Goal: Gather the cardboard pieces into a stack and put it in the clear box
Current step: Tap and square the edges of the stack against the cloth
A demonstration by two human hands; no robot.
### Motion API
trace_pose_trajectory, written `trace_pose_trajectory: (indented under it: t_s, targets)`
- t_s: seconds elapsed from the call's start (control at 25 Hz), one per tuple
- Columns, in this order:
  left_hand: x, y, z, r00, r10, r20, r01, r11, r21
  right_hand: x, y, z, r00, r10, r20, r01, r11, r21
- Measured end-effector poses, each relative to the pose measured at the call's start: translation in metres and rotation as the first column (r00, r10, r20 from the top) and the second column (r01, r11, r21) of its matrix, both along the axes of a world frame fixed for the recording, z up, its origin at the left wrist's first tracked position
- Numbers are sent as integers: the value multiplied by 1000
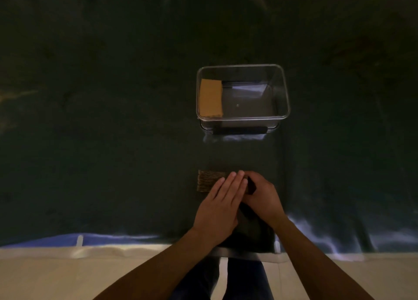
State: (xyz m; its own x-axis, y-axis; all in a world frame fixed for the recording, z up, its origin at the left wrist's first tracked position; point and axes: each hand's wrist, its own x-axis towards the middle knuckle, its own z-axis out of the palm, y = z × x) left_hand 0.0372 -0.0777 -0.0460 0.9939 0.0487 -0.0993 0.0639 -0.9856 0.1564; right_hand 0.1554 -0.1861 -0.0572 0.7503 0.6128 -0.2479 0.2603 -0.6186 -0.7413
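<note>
A stack of cardboard pieces [209,180] lies on the dark cloth near the table's front, its ridged edges showing at the left. My left hand [222,206] rests flat on top of the stack, fingers straight and together. My right hand [262,198] curls around the stack's right end, fingers closed on it. The clear box [282,91] stands farther back, straight beyond the stack. One tan cardboard piece [210,98] stands inside the box, leaning against its left wall. The stack's right part is hidden under my hands.
A dark green cloth [113,119] covers the table, and its front edge [135,243] runs just behind my forearms. The box has a black handle [239,130] on its near side. Pale floor and my legs show below the edge.
</note>
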Motion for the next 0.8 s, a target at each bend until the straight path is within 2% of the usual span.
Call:
trace_pose_trajectory:
  t_s: [0.12, 0.28, 0.4, 0.64, 0.72, 0.8]
  targets:
    - [3, -2, 1, 999, 18, 44, -16, 998, -59, 0, 0, -1, 1000, 17, 24, -17, 1000, -4]
    - [5, -4, -1, 999, -34, 0, 34, 999, 11, 0, 0, -2, 999, 8, 31, -8, 1000, -18]
    - [12, -7, 1, 999, 25, 23, -24, 998, -56, 1, 0, -1, 999, 17, 40, -16, 1000, -21]
    - [8, 2, -6, 1000, -19, 1, 19, 1000, -14, -1, 3, 0, 999, 17, 35, -15, 998, -54]
    - [8, 2, -1, 999, -1, 54, 3, 999, -42, -2, 4, 1, 999, 34, 35, -33, 999, -33]
    - [2, 9, 4, 976, 118, 183, -84, 979, -184, -1, 3, 1, 998, 63, 23, -63, 998, -16]
